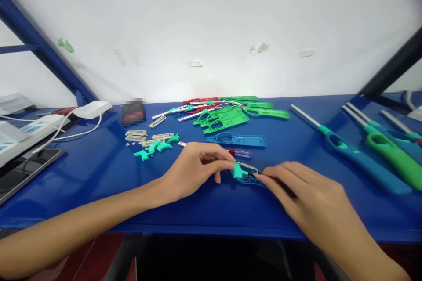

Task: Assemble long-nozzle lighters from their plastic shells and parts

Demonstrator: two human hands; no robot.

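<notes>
My left hand is closed, thumb and forefinger pinching a turquoise lighter trigger. Beneath it lies a blue lighter shell half, partly hidden by both hands, with a pale wire looping along its far side. My right hand is closed too, its fingertips pinched at the trigger's right end over a small dark part that I cannot make out. Just beyond sits a screwdriver with a clear purplish handle. Another blue shell half rests behind it.
Turquoise triggers and beige lighter inserts lie left of centre. Several green shell halves and metal lighter tubes are piled at the back. Assembled lighters lie on the right. A phone and power strip are at left.
</notes>
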